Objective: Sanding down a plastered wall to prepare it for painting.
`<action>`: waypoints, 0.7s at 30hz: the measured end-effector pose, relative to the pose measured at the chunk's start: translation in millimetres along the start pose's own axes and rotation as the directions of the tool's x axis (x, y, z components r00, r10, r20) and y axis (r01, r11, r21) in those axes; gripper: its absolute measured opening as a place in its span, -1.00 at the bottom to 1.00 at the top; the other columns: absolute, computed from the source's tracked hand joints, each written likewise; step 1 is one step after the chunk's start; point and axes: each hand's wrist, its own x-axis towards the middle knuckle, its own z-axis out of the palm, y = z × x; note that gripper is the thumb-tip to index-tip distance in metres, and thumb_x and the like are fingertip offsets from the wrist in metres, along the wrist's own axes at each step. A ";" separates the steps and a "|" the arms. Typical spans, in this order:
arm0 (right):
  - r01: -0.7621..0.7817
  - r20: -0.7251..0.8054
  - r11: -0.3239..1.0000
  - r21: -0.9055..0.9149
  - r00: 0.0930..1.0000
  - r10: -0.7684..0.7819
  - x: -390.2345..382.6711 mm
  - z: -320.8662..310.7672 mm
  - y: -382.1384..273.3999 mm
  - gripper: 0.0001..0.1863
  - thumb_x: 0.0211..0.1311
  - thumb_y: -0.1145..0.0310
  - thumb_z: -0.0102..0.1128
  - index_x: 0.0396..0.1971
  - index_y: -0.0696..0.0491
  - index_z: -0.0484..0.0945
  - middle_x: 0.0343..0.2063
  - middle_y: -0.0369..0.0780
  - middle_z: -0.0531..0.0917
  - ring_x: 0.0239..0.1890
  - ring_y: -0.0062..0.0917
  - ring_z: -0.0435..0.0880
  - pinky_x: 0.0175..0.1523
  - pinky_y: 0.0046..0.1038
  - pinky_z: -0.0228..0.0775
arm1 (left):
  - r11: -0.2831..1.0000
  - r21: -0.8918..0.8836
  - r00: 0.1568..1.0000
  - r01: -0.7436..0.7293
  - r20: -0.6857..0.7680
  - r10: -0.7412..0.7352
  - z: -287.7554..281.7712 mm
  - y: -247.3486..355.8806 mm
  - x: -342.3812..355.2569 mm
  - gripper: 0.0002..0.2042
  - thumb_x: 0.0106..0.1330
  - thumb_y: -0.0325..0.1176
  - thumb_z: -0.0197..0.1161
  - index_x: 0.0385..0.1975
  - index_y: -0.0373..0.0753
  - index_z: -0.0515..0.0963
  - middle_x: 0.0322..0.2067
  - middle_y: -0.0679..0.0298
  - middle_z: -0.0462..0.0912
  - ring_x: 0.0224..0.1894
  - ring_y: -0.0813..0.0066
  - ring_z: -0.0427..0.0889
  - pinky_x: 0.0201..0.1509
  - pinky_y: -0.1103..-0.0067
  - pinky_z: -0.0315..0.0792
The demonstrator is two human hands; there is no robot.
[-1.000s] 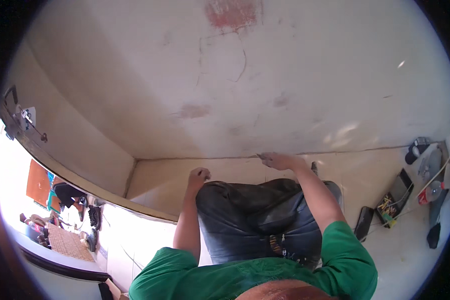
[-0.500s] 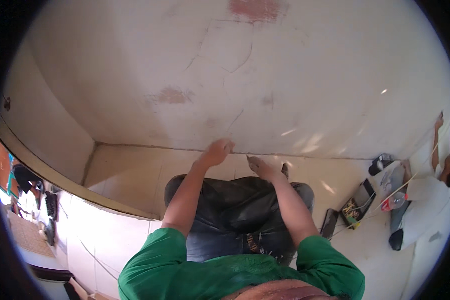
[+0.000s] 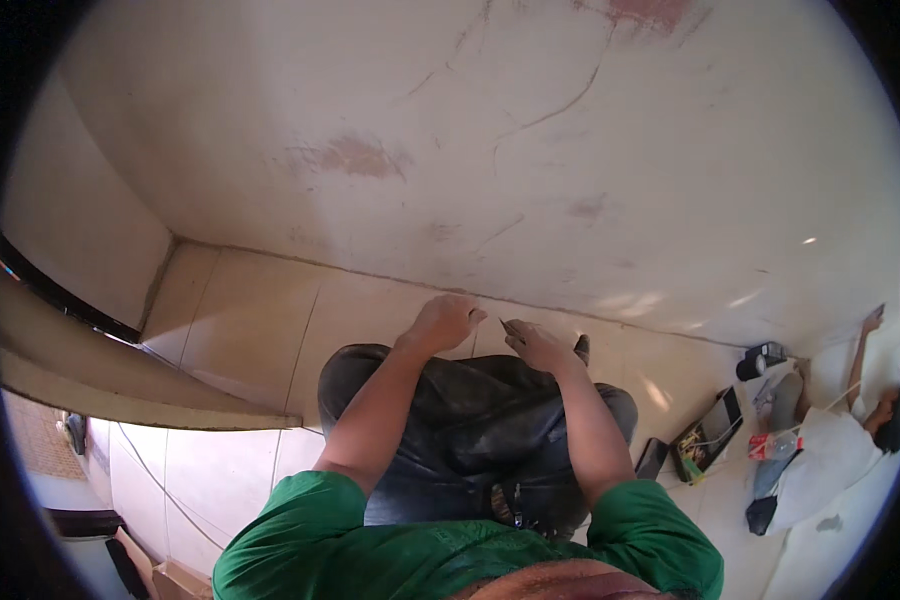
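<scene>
small object [image 3: 511, 326] between hands too tiny to identify, feet hidden

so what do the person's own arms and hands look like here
Both forearms are bare. The left hand and right hand wear no gloves, and no watch or ring shows. Short green sleeves cover the upper arms, part of a green shirt.

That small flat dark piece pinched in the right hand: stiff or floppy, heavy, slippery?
Probably stiff: the small dark piece juts straight from the right hand without drooping. Likely light, since fingertips alone seem to carry it. Slipperiness can't be judged; it's too small and blurred to read the surface. The left hand sits beside it, whether touching is unclear.
</scene>
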 end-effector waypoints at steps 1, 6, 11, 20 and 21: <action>0.004 0.006 1.000 -0.015 1.000 -0.004 0.8 -0.8 0.2 -0.61 0.34 0.17 -0.07 0.06 0.07 0.38 -0.04 -0.01 0.51 0.07 -0.13 0.44 0.11 -0.18 0.31 | 0.999 -0.008 0.999 -0.045 -0.006 0.045 4.9 -0.6 1.4 -0.76 0.24 -0.20 0.15 -0.43 -0.29 0.50 -0.48 -0.01 0.56 -0.33 0.00 0.56 -0.29 0.22 0.38; -0.009 -0.012 1.000 0.026 1.000 0.010 2.0 -2.5 13.0 -0.62 0.33 0.17 -0.07 0.03 0.08 0.39 -0.06 0.00 0.53 0.05 -0.14 0.46 0.09 -0.18 0.33 | 0.993 -0.107 0.996 -0.045 0.073 0.053 12.0 9.9 3.9 -0.80 0.25 -0.25 0.14 -0.42 -0.28 0.50 -0.54 -0.01 0.54 -0.42 0.00 0.54 -0.32 0.27 0.40; 0.025 -0.086 0.996 0.081 0.996 -0.018 2.1 -3.3 19.4 -0.62 0.31 0.21 -0.05 0.01 0.13 0.40 -0.10 0.01 0.55 0.02 -0.12 0.49 0.08 -0.17 0.32 | 0.970 -0.243 0.931 -0.032 0.345 0.117 -23.1 53.5 -8.4 -0.82 0.25 -0.26 0.16 -0.40 -0.26 0.52 -0.56 0.09 0.55 -0.47 0.18 0.55 -0.34 0.37 0.41; 0.049 -0.065 0.996 0.069 0.997 -0.045 -5.0 -3.1 19.2 -0.61 0.31 0.20 -0.06 -0.01 0.16 0.39 -0.06 0.01 0.53 0.04 -0.08 0.45 0.08 -0.16 0.31 | 0.229 -0.915 -0.034 0.332 0.231 0.972 -33.3 210.0 -70.6 -0.67 0.30 -0.16 0.20 -0.54 -0.29 0.35 -0.72 0.27 0.39 -0.65 0.25 0.44 -0.58 0.45 0.26; 0.046 -0.029 0.996 0.075 0.999 -0.044 -4.8 -2.3 19.8 -0.61 0.31 0.20 -0.06 -0.01 0.16 0.39 -0.06 0.01 0.53 0.04 -0.08 0.45 0.08 -0.16 0.31 | 0.223 -0.916 -0.068 0.333 0.212 0.975 -27.9 221.9 -78.3 -0.67 0.30 -0.18 0.19 -0.55 -0.29 0.34 -0.72 0.26 0.38 -0.65 0.25 0.43 -0.58 0.45 0.25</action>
